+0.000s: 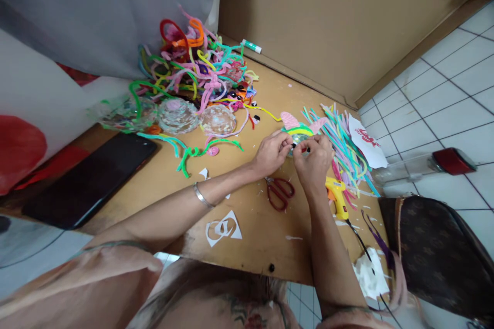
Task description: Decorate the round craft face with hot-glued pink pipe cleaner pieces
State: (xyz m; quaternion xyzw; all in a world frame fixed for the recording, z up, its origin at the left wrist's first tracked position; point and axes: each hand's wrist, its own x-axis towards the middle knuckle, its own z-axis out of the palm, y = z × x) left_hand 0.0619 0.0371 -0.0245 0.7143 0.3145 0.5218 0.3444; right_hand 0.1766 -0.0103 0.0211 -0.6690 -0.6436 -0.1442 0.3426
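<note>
At the table's right side my left hand [273, 153] and my right hand [314, 159] meet, both closed with the fingertips pinched. A small black piece [294, 146] shows between their fingertips; its kind is too small to tell. Right behind the fingers lies a pipe cleaner craft [296, 130] with two pink ear shapes, a yellow and green band and a clear round body. My fingers partly cover it, and I cannot tell whether they touch it. Red-handled scissors [280, 193] rest on the table just below my hands, their blades partly hidden.
Loose pipe cleaners [343, 149] and a yellow glue gun [337, 198] lie on the right, beside a brown bag [440, 252]. A tangled pipe cleaner heap [200, 67], a glue stick [251, 46] and a black phone [92, 180] are farther left. Paper scraps [224, 229] lie in front.
</note>
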